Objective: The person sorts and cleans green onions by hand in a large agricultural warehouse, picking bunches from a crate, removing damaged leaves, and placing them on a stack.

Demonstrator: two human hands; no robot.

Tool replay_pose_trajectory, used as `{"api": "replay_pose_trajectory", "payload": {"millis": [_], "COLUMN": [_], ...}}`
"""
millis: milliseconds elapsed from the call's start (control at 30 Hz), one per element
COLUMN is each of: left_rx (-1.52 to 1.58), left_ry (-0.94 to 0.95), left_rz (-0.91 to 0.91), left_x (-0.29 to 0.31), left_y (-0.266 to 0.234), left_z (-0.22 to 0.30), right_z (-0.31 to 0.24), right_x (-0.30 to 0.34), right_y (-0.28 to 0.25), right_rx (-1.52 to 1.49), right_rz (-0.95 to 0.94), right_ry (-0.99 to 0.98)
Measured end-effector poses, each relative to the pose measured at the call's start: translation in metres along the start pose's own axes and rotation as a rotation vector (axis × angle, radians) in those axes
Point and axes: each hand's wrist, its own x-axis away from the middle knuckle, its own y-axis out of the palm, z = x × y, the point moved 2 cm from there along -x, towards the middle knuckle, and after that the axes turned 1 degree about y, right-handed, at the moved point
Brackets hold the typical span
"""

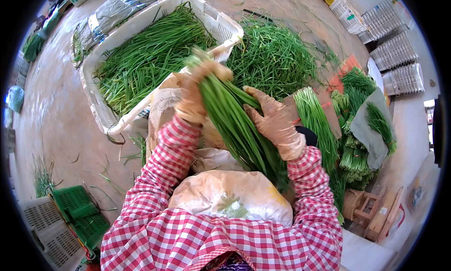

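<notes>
My left hand (199, 90), in a soiled glove and smeared by motion, is closed round a bunch of garlic chives (235, 123) just below its pale stem ends. The long green leaves slant down to the right across my lap. My right hand (275, 120), gloved too, lies along the right side of the bunch. Its thumb and fingers are spread, the fingertips at the outer leaves. Beyond my left hand, a white plastic crate (91, 95) holds loose chives (150, 55). A heap of loose green leaves (272, 52) lies on the floor beyond my right hand.
To the right lie a large bunch of chives (317, 120) and several tied bunches (354, 160), partly under a grey cloth (373, 130). A wooden frame with a twine spool (361, 207) stands below them. Green (77, 207) and white baskets are lower left; stacked crates (397, 50) stand upper right.
</notes>
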Motion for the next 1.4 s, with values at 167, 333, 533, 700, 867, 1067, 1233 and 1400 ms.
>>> {"api": "replay_pose_trajectory", "payload": {"millis": [167,333,533,700,867,1067,1233,1400], "left_rx": [0.298,0.311,0.274,0.305,0.269,0.318,0.336,0.369], "left_ry": [0.223,0.428,0.457,0.428,0.419,0.429,0.408,0.460], "left_rz": [-0.401,-0.433,-0.472,-0.458,-0.567,-0.576,-0.582,-0.595], "left_x": [-0.013,-0.011,-0.015,-0.015,-0.020,-0.017,-0.016,-0.012], "left_y": [-0.011,-0.015,-0.011,-0.010,-0.004,0.002,0.006,-0.005], "left_z": [0.128,0.170,0.167,0.166,0.159,0.151,0.150,0.153], "right_z": [0.044,0.098,0.087,0.027,-0.008,-0.035,-0.033,-0.033], "right_x": [0.032,0.072,0.052,0.050,0.048,0.037,0.037,0.030], "right_y": [-0.022,-0.047,-0.072,-0.071,-0.058,-0.047,-0.032,-0.038], "right_rx": [0.410,0.314,-0.112,-0.701,-0.168,0.260,0.680,-0.159], "right_rz": [-0.333,-0.236,0.247,0.270,0.153,0.414,0.259,0.242], "right_ry": [0.243,0.478,0.248,0.238,-0.098,-0.481,-0.517,-0.566]}}
